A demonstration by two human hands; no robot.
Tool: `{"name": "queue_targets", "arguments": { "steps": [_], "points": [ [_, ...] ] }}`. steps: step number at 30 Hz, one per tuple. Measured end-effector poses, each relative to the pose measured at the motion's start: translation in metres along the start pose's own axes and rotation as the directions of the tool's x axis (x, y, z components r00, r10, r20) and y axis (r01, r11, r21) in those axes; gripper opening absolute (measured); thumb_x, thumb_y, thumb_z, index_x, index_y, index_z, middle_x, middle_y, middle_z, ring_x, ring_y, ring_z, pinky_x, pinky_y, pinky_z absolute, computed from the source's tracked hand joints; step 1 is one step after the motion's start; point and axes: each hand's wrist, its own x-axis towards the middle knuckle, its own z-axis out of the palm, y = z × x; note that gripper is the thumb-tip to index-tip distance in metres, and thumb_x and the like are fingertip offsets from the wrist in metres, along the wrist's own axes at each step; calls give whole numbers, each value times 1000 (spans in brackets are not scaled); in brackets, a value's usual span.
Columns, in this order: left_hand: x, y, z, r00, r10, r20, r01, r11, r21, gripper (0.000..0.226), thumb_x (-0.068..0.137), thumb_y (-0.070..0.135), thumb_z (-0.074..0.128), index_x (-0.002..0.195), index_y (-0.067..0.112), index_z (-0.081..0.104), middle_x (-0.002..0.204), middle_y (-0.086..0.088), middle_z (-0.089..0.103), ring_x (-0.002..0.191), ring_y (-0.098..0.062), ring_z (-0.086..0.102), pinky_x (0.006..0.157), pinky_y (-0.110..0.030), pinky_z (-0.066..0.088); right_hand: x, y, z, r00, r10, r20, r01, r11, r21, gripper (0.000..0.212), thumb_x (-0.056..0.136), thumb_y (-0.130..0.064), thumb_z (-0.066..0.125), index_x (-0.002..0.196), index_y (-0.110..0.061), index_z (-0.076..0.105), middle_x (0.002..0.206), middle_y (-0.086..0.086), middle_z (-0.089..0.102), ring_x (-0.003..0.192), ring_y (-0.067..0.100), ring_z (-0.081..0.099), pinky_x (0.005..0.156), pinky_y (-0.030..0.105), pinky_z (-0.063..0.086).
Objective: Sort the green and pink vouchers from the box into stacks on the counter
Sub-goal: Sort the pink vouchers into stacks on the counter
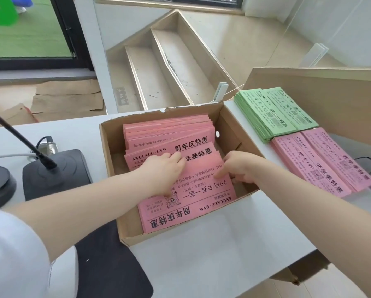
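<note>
Left hand (162,168): fingers (176,157) straight and close together, laid flat on the pink vouchers (186,194) inside the cardboard box (113,168); the thumb touches the same sheet near its QR code. Right hand (241,168): fingers curled down over the right edge of the top voucher, thumb (220,174) on its face, pinching that edge. How many sheets are in the pinch cannot be told.

The top voucher lies at the box's near end, long axis running from the box's near-left corner toward its far-right wall, its far end raised under the hands. It is salmon pink, black print, with "AVOCADO·GYM", a QR code and a perforated stub bearing large characters at the near end; the text reads upside down to the wearer. Behind it in the box, more pink vouchers (169,134) lie fanned, long axes across the box's width.

Right of the box, on the white desk (201,265): a green stack (272,112) at the far side, two columns side by side, and a lighter pink stack (322,162) just nearer, touching it. Both stacks run diagonally, away from the box toward the near right.

Left of the box: a black microphone base (53,173) with a gooseneck stem.
</note>
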Motion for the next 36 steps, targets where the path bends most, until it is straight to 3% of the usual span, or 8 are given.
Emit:
{"name": "queue_targets", "arguments": {
  "steps": [5, 10, 15, 19, 22, 26, 30, 36],
  "points": [
    [2, -5, -8, 996, -73, -40, 54, 932, -358, 91, 78, 45, 67, 146, 18, 12, 140, -2, 38, 121, -21, 46, 92, -37, 47, -19, 3, -10, 957, -256, -140, 254, 967, -33, 29, 77, -1, 71, 100, -9, 56, 94, 7, 70, 88, 24, 68, 73, 35, 55],
    [1, -19, -20, 991, -113, -65, 42, 753, -656, 53, 83, 43, 63, 128, 23, 46, 115, 5, 59, 103, -14, 57, 82, -21, 46, -34, 10, -8, 805, -537, -252, 531, 842, -99, 23, 84, -2, 58, 85, -25, 63, 89, -3, 71, 84, 21, 69, 76, 48, 56],
    [-8, -9, -23, 991, -94, -96, -7, 676, -737, 66, 87, 36, 61, 143, 18, 31, 144, 3, 41, 130, -16, 42, 105, -25, 31, -48, 9, -4, 753, -594, -283, 632, 773, 60, 24, 89, 2, 52, 89, -21, 59, 90, 2, 70, 83, 21, 70, 75, 41, 58],
    [-11, -9, -23, 985, -90, -149, -48, 681, -731, 51, 88, 33, 59, 135, 27, 41, 119, -3, 64, 82, -20, 66, 84, -39, 54, -52, 9, -8, 765, -587, -264, 626, 775, 91, 16, 87, -6, 60, 97, -19, 60, 96, 9, 70, 83, 18, 70, 71, 30, 57],
    [-21, -17, -27, 967, -141, -213, -79, 627, -775, 40, 87, 27, 61, 125, 30, 51, 111, 9, 66, 86, -11, 67, 81, -35, 55, -53, 13, -15, 812, -536, -231, 571, 812, 121, 23, 84, -16, 66, 107, -15, 61, 97, 5, 72, 90, 15, 69, 84, 31, 54],
    [-37, -25, -35, 917, -292, -272, -170, 329, -929, 26, 87, 16, 61, 107, 33, 59, 96, 14, 69, 84, -3, 67, 77, -30, 54, -54, 16, -15, 841, -469, -269, 540, 714, 445, 33, 84, -20, 66, 115, -12, 57, 113, 8, 67, 102, 17, 64, 96, 34, 48],
    [-41, -18, -46, 884, -402, -239, -301, -98, -949, 29, 88, 6, 58, 110, 25, 61, 103, 2, 72, 93, -19, 69, 84, -48, 54, -63, 6, 8, 799, -547, -248, 591, 640, 492, 34, 84, -23, 63, 116, -16, 53, 107, 0, 69, 93, 11, 68, 80, 26, 53],
    [-40, 18, -76, 831, -439, -342, -460, -194, -867, 38, 93, 6, 50, 128, 20, 45, 112, 1, 67, 97, -17, 68, 74, -38, 58, -87, -19, 23, 603, -709, -365, 792, 476, 383, 42, 92, -3, 50, 126, -23, 36, 123, 4, 59, 109, 19, 62, 87, 42, 54]
  ]
}}
